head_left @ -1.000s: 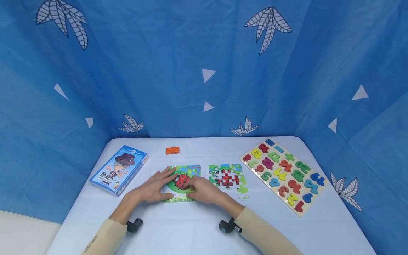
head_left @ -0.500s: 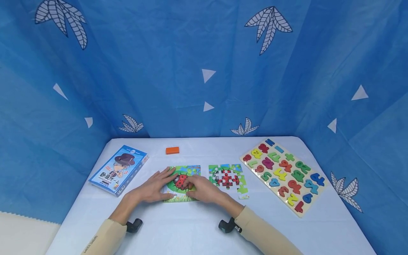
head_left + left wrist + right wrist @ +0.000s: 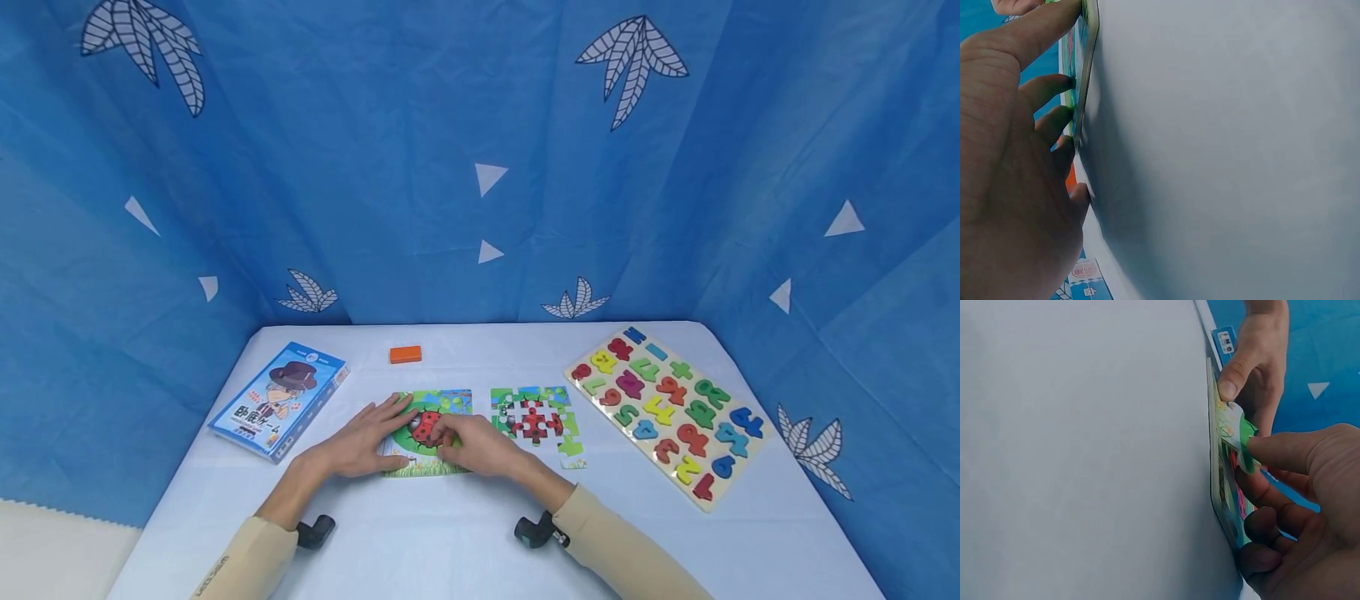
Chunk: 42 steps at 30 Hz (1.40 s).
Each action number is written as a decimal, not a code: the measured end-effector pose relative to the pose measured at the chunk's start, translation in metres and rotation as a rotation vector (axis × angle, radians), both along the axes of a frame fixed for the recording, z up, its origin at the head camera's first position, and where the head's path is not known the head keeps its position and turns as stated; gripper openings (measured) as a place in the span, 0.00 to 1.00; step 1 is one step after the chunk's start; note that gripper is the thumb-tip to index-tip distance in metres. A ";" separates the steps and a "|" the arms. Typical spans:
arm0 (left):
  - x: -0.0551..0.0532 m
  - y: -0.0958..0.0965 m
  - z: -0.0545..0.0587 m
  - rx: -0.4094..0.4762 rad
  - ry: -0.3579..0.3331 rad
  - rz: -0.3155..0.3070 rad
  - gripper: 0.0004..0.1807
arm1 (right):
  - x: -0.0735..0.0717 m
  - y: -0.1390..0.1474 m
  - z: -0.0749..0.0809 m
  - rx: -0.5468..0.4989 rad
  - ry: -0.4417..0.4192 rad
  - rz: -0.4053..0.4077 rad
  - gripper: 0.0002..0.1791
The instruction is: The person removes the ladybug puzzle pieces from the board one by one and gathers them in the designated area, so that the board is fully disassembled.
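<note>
A ladybug jigsaw puzzle [image 3: 453, 402] in its flat tray lies at the middle of the table. My left hand [image 3: 360, 443] rests on its left side with fingers spread, the thumb near the lower edge. In the left wrist view, several fingertips meet the puzzle's edge [image 3: 1088, 69]. From the right, my right hand [image 3: 483, 446] reaches over the ladybug. The right wrist view shows its thumb and forefinger pinching a green and white puzzle piece [image 3: 1246, 447], tilted up from the picture. In the head view that piece is mostly hidden behind the fingers.
Right of the tray lies a group of ladybug puzzle pieces [image 3: 534, 423] with gaps among them. A wooden number board [image 3: 624, 408] sits at the right. A blue game box [image 3: 281, 400] is at the left, and an orange block [image 3: 406, 354] behind the puzzle.
The right fingertips have curled and shifted slightly over the ladybug, now covering more of its right side. My left hand has stayed in place on the puzzle.
</note>
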<state>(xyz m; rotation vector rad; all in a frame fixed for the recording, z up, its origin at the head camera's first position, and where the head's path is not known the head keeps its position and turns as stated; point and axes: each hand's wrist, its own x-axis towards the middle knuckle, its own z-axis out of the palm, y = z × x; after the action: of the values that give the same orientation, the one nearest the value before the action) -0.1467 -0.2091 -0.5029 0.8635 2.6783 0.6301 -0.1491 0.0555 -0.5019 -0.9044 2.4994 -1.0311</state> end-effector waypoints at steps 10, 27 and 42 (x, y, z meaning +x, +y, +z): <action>0.000 0.000 -0.001 0.000 0.007 0.001 0.46 | -0.001 0.001 0.000 -0.032 0.005 0.003 0.06; -0.001 -0.001 -0.001 0.002 0.026 -0.011 0.45 | -0.003 0.014 0.008 -0.088 -0.026 -0.016 0.06; 0.001 0.000 0.001 0.002 0.000 -0.007 0.45 | -0.007 0.080 0.019 -0.052 -0.029 -0.120 0.02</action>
<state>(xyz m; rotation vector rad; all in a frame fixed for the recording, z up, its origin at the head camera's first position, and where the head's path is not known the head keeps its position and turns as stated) -0.1460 -0.2091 -0.5017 0.8729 2.6740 0.6308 -0.1564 0.1358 -0.4830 -0.7562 2.5394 -1.1436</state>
